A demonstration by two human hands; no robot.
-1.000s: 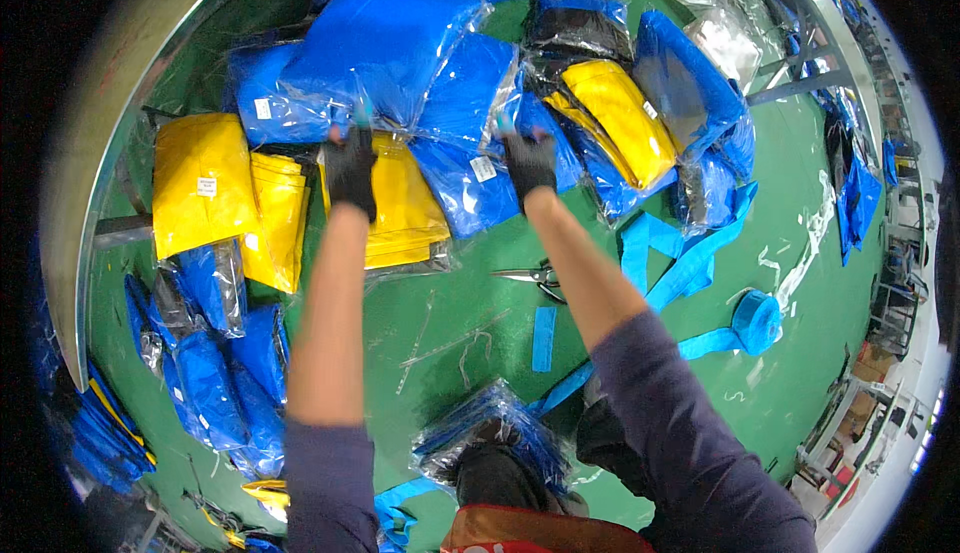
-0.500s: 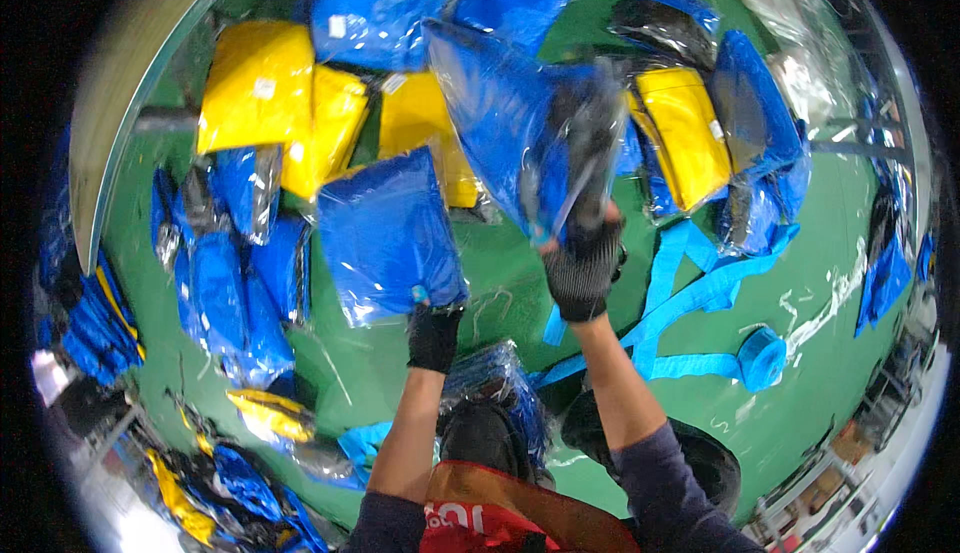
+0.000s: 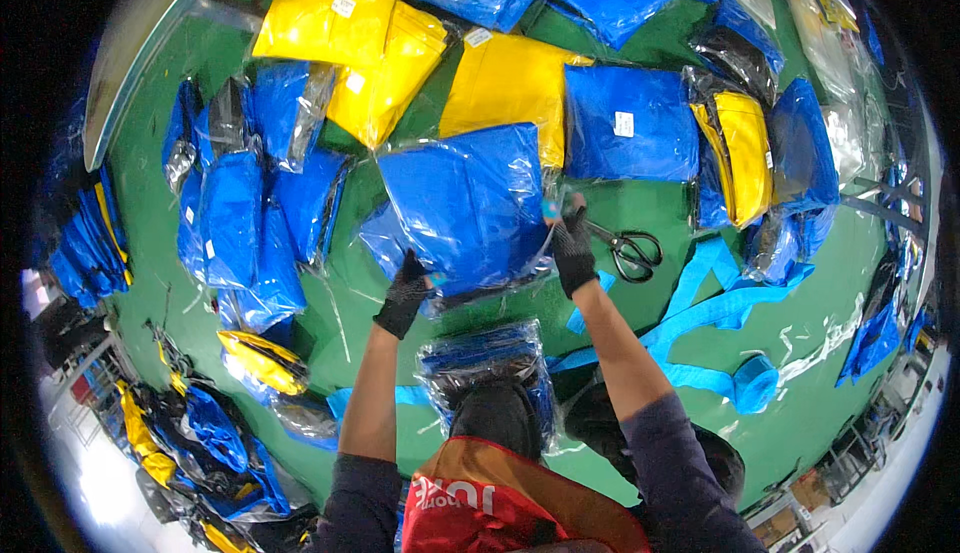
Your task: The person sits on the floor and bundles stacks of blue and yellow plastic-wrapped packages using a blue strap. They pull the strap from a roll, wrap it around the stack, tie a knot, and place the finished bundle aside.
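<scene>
A blue fabric piece in a clear plastic bag point(image 3: 468, 203) lies in front of me, on top of another bagged blue piece point(image 3: 380, 238) whose left corner shows. My left hand point(image 3: 404, 298), in a black glove, grips the upper bag's lower left edge between thumb and fingers. At its right edge my right hand point(image 3: 574, 251), gloved with fingertips bare, pinches the plastic. Scissors with black handles point(image 3: 635, 255) lie just right of my right hand, their blades partly hidden by it.
Bagged yellow pieces point(image 3: 330, 3) and a labelled blue one point(image 3: 630, 121) lie beyond. Blue packets point(image 3: 230, 218) cluster at left. Light-blue strapping point(image 3: 690, 323) winds across the green surface point(image 3: 800, 303) at right. A bagged stack point(image 3: 485, 353) sits close to my body.
My right hand has brought its swinging blue packet down and left, over the one by my left hand. The scissors now show at right. The view has shifted.
</scene>
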